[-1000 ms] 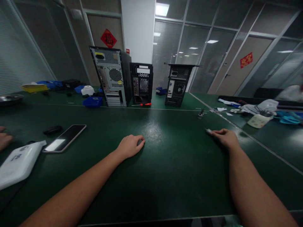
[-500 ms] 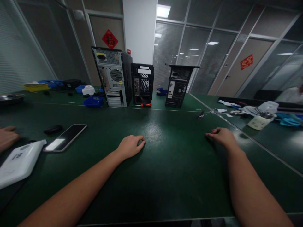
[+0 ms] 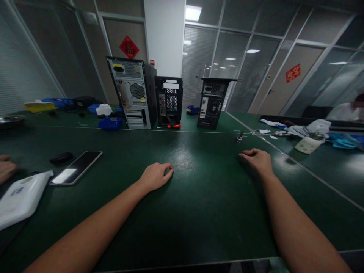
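Dim light, glare on green tabletop [image 3: 199, 212]

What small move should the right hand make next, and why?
Perhaps the right hand should ease its pinch open slightly: thumb and fingers look drawn together, and I cannot tell whether they hold anything. The small metal piece sits just beyond on the green table, apart from that hand.

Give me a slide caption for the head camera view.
Left hand and right hand at a green table, three computer cases standing beyond.
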`<state>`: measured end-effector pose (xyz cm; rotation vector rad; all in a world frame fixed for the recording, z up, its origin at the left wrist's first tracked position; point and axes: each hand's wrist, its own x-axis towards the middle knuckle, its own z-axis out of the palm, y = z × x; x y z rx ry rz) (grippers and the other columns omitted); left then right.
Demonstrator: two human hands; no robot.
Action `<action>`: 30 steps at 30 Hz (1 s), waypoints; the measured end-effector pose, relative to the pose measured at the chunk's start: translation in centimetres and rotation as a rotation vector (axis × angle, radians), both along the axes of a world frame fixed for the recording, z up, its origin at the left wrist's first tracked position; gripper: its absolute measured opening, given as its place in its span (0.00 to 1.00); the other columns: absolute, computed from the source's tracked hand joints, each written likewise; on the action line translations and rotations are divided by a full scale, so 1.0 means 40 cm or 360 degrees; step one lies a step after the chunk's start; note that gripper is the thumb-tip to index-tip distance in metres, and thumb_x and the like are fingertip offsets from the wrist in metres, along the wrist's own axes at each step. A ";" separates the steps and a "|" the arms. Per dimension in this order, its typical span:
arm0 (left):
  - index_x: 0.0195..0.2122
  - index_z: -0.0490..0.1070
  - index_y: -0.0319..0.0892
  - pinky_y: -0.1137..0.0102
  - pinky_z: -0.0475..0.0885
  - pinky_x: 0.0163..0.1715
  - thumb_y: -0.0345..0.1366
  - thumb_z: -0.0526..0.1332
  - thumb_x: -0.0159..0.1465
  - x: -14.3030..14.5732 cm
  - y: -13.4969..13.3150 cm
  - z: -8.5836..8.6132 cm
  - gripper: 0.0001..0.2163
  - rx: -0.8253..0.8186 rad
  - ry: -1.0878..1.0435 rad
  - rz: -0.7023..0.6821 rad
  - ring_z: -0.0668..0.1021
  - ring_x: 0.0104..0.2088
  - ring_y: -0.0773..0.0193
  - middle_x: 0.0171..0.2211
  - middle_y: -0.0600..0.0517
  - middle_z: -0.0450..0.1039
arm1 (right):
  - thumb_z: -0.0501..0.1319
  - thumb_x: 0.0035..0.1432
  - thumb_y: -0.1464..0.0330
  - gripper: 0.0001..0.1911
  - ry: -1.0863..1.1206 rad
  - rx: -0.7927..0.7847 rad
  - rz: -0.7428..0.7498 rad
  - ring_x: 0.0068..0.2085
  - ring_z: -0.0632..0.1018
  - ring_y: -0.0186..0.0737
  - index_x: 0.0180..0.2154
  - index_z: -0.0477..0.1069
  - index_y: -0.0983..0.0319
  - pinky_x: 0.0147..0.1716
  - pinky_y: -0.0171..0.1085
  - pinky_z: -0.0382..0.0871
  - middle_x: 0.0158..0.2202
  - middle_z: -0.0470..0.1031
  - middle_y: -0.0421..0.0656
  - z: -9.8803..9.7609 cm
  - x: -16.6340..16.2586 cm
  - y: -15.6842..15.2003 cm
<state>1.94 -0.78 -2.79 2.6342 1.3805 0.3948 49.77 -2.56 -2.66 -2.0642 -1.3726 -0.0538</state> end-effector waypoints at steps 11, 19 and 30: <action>0.46 0.76 0.48 0.69 0.66 0.29 0.46 0.51 0.70 0.000 -0.002 0.004 0.16 -0.0023 0.0011 -0.0001 0.79 0.32 0.58 0.33 0.50 0.78 | 0.66 0.50 0.51 0.18 0.0041 0.0036 0.0045 0.37 0.81 0.49 0.34 0.80 0.58 0.38 0.42 0.72 0.35 0.83 0.46 0.012 -0.007 -0.008; 0.46 0.76 0.48 0.69 0.68 0.31 0.46 0.52 0.70 0.004 -0.006 0.016 0.15 -0.0082 0.0006 0.0013 0.79 0.33 0.58 0.33 0.50 0.78 | 0.60 0.59 0.52 0.20 0.0011 0.0269 0.0075 0.45 0.80 0.51 0.43 0.82 0.58 0.48 0.44 0.71 0.43 0.83 0.48 -0.002 -0.001 0.002; 0.47 0.76 0.48 0.69 0.68 0.31 0.46 0.52 0.70 0.009 -0.015 0.029 0.15 -0.0078 0.0034 0.0018 0.79 0.33 0.57 0.33 0.50 0.78 | 0.57 0.62 0.58 0.19 -0.0005 0.0236 0.0227 0.44 0.81 0.49 0.48 0.79 0.58 0.46 0.43 0.71 0.43 0.82 0.47 -0.029 -0.017 0.022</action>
